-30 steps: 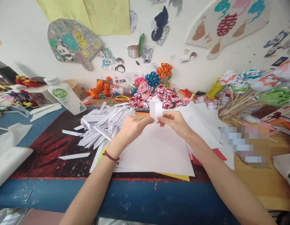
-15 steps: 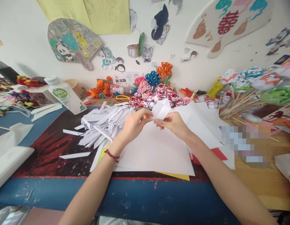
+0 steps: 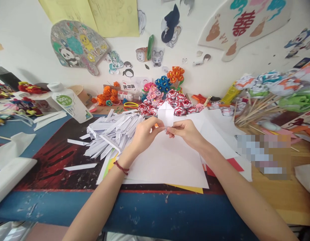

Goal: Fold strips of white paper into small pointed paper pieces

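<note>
A small folded white paper [image 3: 166,113] with a pointed top and a crease down its middle stands upright between my hands. My left hand [image 3: 147,134], with a dark red cord bracelet on its wrist, pinches the lower left of it. At the lower right, the fingers of my right hand [image 3: 182,131] are closed on the same paper. The fingertips of both hands nearly meet at its bottom edge. Under my hands lies a large white sheet [image 3: 167,164] on top of other coloured sheets. A heap of folded white paper strips [image 3: 112,132] is left of my left hand.
Red-and-white paper flowers [image 3: 178,103] stand behind my hands, near orange and blue flowers. A white bottle [image 3: 69,102] leans at the left. Paper flowers on wooden sticks [image 3: 252,110] lie at the right. The table's blue front edge [image 3: 144,211] runs below.
The folded paper has turned from a rightward tilt to upright, its point now facing up. My hands have shifted only slightly and keep hold of it.
</note>
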`<move>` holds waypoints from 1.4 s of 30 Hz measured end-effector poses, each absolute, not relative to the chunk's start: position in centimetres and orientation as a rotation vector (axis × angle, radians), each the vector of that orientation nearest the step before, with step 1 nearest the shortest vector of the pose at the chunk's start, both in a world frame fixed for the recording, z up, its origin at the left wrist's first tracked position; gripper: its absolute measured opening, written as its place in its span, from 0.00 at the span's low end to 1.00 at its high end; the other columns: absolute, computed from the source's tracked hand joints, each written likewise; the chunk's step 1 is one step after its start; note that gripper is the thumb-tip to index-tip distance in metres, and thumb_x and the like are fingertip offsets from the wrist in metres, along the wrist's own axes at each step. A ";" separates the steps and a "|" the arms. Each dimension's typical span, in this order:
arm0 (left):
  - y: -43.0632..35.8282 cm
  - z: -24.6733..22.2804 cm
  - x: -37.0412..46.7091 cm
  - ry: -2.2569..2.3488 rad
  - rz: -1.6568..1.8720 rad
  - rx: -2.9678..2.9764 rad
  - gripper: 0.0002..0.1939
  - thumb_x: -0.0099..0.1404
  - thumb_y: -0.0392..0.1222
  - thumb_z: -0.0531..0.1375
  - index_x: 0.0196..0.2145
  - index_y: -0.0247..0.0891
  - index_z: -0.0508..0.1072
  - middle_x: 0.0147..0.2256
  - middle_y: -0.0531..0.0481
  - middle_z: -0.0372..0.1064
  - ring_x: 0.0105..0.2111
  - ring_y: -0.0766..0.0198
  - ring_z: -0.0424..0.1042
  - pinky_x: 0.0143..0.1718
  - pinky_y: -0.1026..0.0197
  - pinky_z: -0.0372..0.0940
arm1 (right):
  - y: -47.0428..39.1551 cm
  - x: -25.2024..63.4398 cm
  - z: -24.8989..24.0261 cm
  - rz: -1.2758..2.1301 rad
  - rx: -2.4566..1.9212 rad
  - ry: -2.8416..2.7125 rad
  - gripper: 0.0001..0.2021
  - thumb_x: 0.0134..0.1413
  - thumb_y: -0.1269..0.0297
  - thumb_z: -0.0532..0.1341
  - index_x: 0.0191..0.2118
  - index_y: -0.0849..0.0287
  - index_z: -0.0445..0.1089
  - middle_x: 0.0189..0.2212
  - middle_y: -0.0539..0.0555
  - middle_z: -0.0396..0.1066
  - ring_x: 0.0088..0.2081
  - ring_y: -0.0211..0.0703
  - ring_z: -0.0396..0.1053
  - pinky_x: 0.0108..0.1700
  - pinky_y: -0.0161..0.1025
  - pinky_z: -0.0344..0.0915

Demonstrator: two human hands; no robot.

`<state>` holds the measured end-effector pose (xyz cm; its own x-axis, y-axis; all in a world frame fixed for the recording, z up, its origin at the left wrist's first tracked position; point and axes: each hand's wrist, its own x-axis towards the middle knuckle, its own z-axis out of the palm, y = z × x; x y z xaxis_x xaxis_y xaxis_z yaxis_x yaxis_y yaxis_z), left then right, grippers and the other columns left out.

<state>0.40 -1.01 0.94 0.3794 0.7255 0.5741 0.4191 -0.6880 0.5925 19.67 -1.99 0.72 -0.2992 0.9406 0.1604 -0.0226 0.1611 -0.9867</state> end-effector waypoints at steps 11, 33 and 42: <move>-1.4 1.1 0.7 0.994 1.275 2.199 0.05 0.64 0.40 0.58 0.32 0.37 0.70 0.29 0.53 0.68 0.26 0.71 0.64 0.27 0.67 0.59 | -2.1 19.3 0.7 1.318 -0.933 -1.462 0.16 0.44 0.52 0.69 0.28 0.64 0.77 0.24 0.55 0.73 0.26 0.39 0.68 0.32 0.39 0.66; -1.6 1.2 0.9 0.986 1.262 2.139 0.03 0.63 0.38 0.58 0.31 0.37 0.69 0.26 0.54 0.68 0.25 0.70 0.65 0.28 0.66 0.60 | -2.1 19.4 0.7 1.386 -0.907 -1.433 0.15 0.45 0.55 0.69 0.33 0.64 0.75 0.28 0.56 0.74 0.26 0.39 0.70 0.32 0.39 0.68; -2.1 1.6 1.0 0.973 1.221 2.144 0.02 0.63 0.38 0.58 0.32 0.38 0.69 0.25 0.54 0.68 0.24 0.70 0.65 0.29 0.66 0.60 | -2.3 19.4 1.2 1.352 -0.930 -1.485 0.14 0.45 0.56 0.68 0.31 0.63 0.75 0.25 0.53 0.72 0.25 0.38 0.67 0.29 0.37 0.66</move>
